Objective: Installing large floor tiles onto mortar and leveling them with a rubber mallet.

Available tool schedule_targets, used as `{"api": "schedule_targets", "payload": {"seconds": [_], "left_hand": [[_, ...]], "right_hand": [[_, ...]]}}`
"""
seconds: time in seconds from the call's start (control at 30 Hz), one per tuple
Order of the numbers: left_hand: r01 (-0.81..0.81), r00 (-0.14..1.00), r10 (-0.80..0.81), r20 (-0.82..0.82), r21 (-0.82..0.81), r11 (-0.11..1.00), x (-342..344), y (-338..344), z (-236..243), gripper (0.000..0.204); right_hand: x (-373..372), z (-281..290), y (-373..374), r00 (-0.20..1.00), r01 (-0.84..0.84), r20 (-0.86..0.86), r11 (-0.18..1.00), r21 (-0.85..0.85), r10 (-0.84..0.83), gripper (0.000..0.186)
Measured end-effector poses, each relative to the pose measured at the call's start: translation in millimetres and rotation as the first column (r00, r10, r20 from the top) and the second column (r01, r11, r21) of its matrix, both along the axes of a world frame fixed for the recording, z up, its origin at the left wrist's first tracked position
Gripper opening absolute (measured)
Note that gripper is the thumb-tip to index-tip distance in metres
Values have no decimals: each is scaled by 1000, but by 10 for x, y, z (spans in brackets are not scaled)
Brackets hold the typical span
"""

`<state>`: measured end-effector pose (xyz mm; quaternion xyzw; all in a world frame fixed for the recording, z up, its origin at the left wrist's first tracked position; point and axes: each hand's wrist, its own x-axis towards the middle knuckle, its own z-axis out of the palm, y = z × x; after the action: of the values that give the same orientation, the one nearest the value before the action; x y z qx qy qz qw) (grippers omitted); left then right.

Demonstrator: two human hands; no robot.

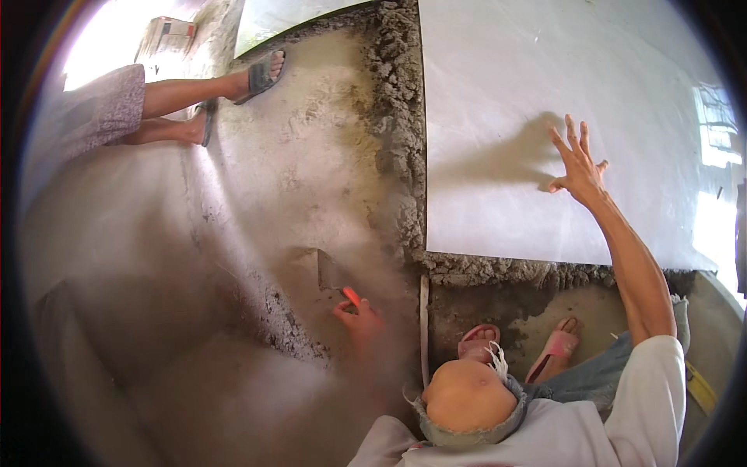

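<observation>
My left hand (358, 315) grips the red handle of a trowel (330, 271), whose metal blade lies on or just above the grey cement floor (296, 156); haze blurs that hand and wrist. My right hand (579, 163) has its fingers spread wide over a large white tile (498, 86), casting a shadow to the left; I cannot tell if the fingertips touch it. Rough wet mortar (401, 194) runs along the tile's left and near edges. My bare knee (471, 395) shows through torn jeans, with pink sandals (560, 350) on my feet below the tile.
Another person's legs (187, 97) in dark sandals reach in from the upper left. A second tile (272, 23) is at the top. A small boxy object (167, 39) is at the upper left. A yellow tool (700, 389) lies at my right; a pale strip (424, 327) runs beside my knee.
</observation>
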<state>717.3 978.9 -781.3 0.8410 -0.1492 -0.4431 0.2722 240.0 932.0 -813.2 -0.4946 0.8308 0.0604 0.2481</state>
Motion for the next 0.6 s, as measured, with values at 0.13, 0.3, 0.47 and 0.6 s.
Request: {"api": "schedule_targets", "payload": {"seconds": [0.13,0.3,0.47,0.6], "left_hand": [[680,568,-399,720,-138,720,-252,-97,59,42],[840,514,-717,471,-106,533,-940,-1046,123,44],[858,506,-761,407,-146,492,-2034,-2253,23,51],[908,377,-771,513,-40,417,-2650,-2976,-20,52]], "right_hand": [[-42,-3,-36,999,26,29,999,28,-27,129],[-73,-19,-37,995,56,76,997,60,-60,131],[-85,11,-27,993,54,104,997,55,-60,132],[-101,62,-44,989,71,129,996,54,-78,132]]}}
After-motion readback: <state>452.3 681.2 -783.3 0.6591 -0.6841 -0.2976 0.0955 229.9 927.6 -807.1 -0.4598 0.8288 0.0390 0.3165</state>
